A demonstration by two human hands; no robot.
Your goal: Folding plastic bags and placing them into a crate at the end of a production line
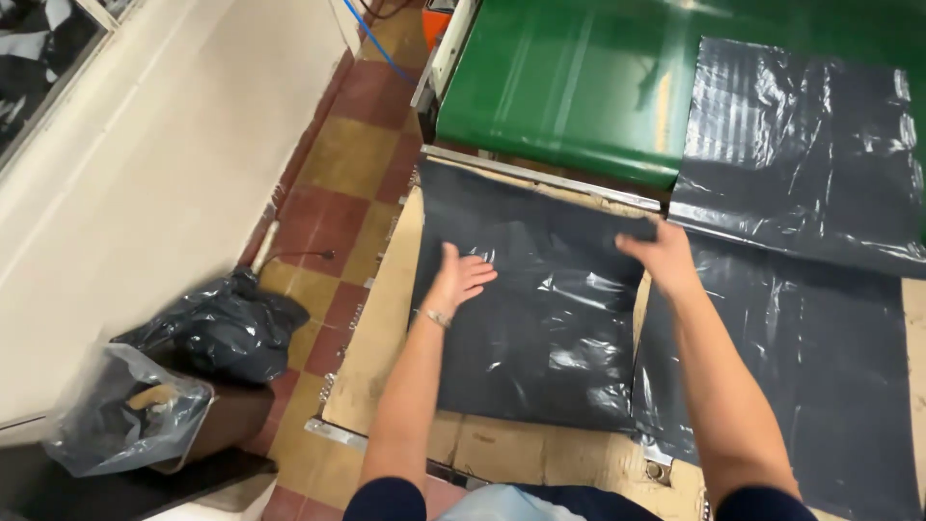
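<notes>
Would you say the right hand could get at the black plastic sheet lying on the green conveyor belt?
Probably yes: the right hand is beside that sheet's near edge, with nothing between.

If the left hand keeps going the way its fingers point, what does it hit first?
The left hand lies on the dark plastic sheet, fingers pointing up and right. Straight on it would slide over that sheet and probably meet the metal bar at its far edge, before the green belt.

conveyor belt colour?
Green; the belt shows best in the head view, above both hands.
</notes>
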